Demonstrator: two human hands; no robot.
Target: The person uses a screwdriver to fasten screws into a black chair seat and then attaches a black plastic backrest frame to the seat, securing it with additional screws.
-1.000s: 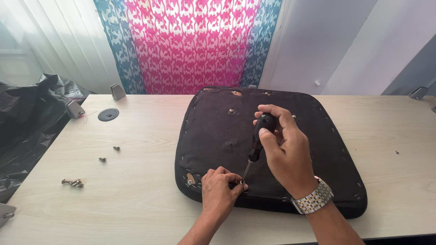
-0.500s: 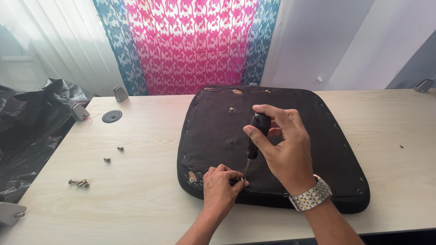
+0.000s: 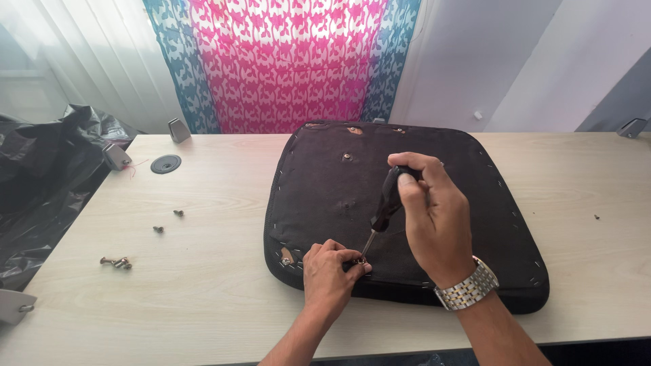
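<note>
Fingers of our right hand wrap tight around the black-handled screwdriver. Our left hand pinches a small metal screw at its tip. Both rest on the dark square seat cushion lying flat on the pale wooden table.

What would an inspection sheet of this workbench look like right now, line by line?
Surface: pale wood-grain table, bare in the near left part.
Job's things: black seat cushion lying underside up, staples along its edge; black-handled screwdriver tilted, tip down near the cushion's front edge.
Clutter: loose screws on the left, a round black disc, small grey brackets.
Grippers: right hand wrapped round the screwdriver handle; left hand pinching at the tip.
Cables: nothing seen.
Surroundings: pink and teal patterned curtain, black plastic sheeting off the left edge.
</note>
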